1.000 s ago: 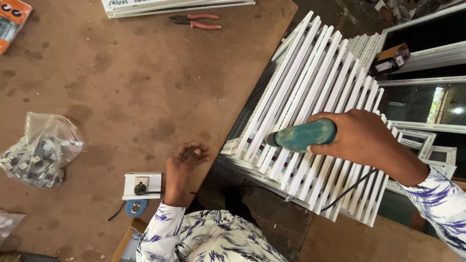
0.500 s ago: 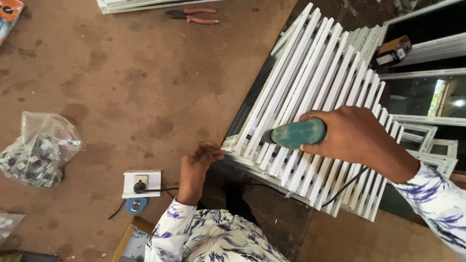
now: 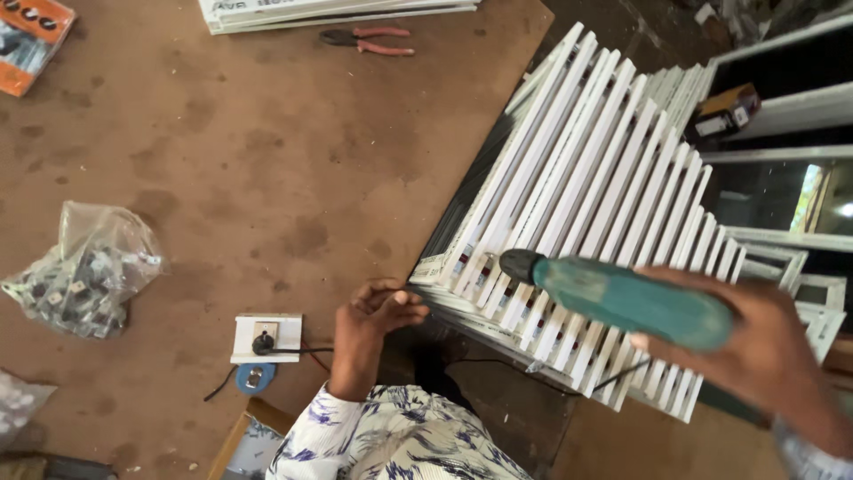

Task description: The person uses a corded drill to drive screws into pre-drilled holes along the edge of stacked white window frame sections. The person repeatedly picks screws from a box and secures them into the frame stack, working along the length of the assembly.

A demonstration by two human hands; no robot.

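A right hand (image 3: 755,347) grips a teal drill (image 3: 622,298), fingers wrapped tight around its rear body, the black nose pointing away from the palm toward the near ends of a stack of white slats (image 3: 586,204). The drill's tip sits just above the slats' lower ends; whether it touches them cannot be told. A thin dark cord (image 3: 613,378) trails below the fingers across the slats.

To the left of that tip, the left hand (image 3: 378,311) rests at the near corner of the slats, fingers curled loosely inward; they seem to touch the corner, but whether they pinch anything cannot be told. Its sleeve (image 3: 391,440) is white with a blue print.

Just left of the left-hand fingers, on the brown table (image 3: 267,151), lies a white socket (image 3: 265,338) with a black plug in it, and a small blue disc (image 3: 253,378) beside it. Farther left sits a clear bag (image 3: 84,276) of small metal parts.

Well beyond both hands, at the table's far edge, lie red-handled pliers (image 3: 369,40), a stack of white strips (image 3: 338,11) and, in the far left corner, an orange packet (image 3: 31,40).
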